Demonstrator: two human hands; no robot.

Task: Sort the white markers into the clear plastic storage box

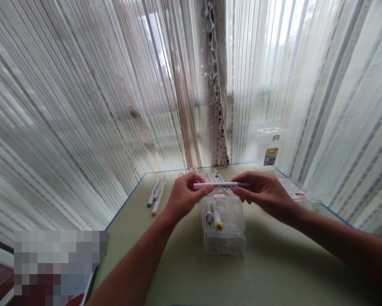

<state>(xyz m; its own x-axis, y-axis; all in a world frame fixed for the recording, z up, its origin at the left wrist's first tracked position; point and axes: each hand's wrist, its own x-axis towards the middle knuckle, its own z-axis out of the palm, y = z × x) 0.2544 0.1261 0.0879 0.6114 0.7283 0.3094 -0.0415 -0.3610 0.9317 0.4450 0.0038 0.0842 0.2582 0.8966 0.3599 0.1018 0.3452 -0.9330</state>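
A white marker (221,185) with a red left end and a dark grey right end lies level between my two hands. My left hand (187,193) pinches its red end between thumb and fingers. At the grey end, my right hand (262,191) is closed on the same marker. Just below them stands a clear plastic box (224,244), its lid tilted up. Through the plastic I see a yellow-ended marker (218,221) and a grey-ended marker (209,214). Behind my hands lie several white markers (206,176), partly hidden.
Two markers, one green-ended (153,195) and one pink-ended (158,199), lie at the table's left. A clear case (301,193) lies behind my right forearm. At the back right stands a clear container (270,148) with a label. String curtains (130,85) hang behind the pale green table (178,272).
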